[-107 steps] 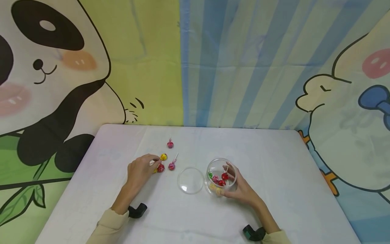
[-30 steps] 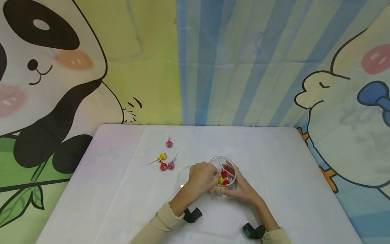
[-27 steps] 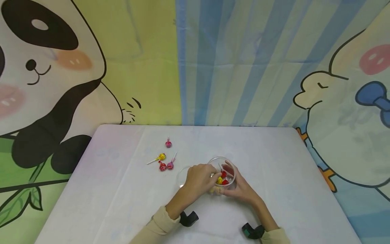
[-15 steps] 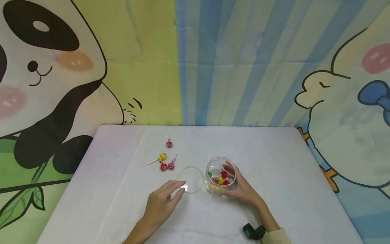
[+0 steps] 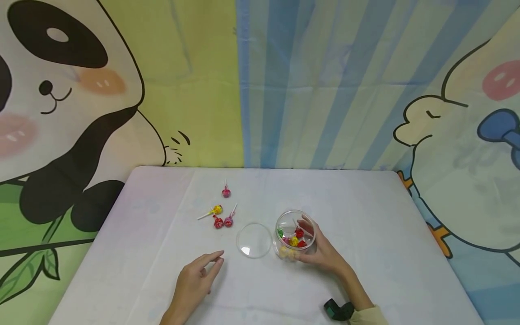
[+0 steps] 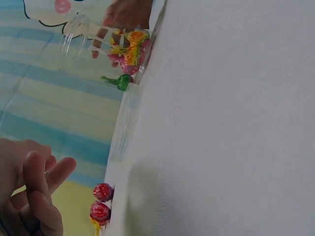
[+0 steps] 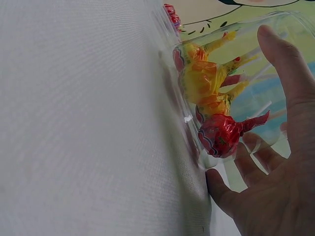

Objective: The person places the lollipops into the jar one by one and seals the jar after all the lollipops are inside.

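Observation:
My right hand grips a clear round jar standing on the table. Inside the jar are several wrapped lollipops, among them a red lollipop and a yellow lollipop in the right wrist view. Nothing is held in my left hand; its fingers are loosely bent above the table, left of the clear round lid. Past that hand lie a yellow lollipop, a red lollipop, a pink lollipop and a farther pink-red lollipop.
A white cloth covers the table. Behind it hangs a printed curtain with a panda and another cartoon animal. A black wrist device sits on the right forearm, by the beige sleeve.
My left hand has carried a yellow lollipop into the jar and let go, then drawn back left past the lid. My right hand has kept hold of the jar in place.

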A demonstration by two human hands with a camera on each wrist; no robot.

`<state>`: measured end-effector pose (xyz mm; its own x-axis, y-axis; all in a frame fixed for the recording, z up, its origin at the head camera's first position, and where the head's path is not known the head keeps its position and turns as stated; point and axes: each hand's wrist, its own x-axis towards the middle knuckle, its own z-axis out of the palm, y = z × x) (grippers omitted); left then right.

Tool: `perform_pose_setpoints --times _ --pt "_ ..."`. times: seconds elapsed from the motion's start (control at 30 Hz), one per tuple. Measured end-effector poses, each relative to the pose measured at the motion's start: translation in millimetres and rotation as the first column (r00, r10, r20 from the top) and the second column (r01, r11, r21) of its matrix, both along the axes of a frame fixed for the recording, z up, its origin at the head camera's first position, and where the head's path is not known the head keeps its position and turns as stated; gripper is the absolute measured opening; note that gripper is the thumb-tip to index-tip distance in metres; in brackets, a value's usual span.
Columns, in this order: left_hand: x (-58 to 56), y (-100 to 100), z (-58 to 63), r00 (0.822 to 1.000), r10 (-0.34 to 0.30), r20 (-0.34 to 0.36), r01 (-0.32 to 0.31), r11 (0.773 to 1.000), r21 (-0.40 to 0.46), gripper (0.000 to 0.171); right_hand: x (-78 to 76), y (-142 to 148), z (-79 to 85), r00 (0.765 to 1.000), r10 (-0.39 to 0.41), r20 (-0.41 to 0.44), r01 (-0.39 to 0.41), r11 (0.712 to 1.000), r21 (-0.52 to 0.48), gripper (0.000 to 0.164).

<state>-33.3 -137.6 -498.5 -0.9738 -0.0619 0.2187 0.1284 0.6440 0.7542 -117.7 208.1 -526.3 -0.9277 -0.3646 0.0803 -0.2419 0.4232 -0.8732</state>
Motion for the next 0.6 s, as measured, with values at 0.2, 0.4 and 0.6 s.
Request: perform_pose_setpoints --times 0.2,0.4,0.6 --pt "0.3 -1 -1.6 0.999 0.009 0.049 -0.009 1.000 0.008 0.021 0.0 0 0.7 1.000 0.005 -0.004 -0.005 1.000 0.012 0.103" --pt "1.0 -2 -3.1 0.994 0.018 0.110 -0.017 1.000 -0.010 0.021 -0.4 1 -1.0 1.000 0.010 -0.015 -0.010 1.000 0.005 0.103" --pt "-11.4 -15 -5.0 0.990 0.015 0.140 -0.005 0.998 -0.069 0.023 -0.3 0 -1.4 1.000 0.009 -0.018 -0.008 1.000 0.007 0.102"
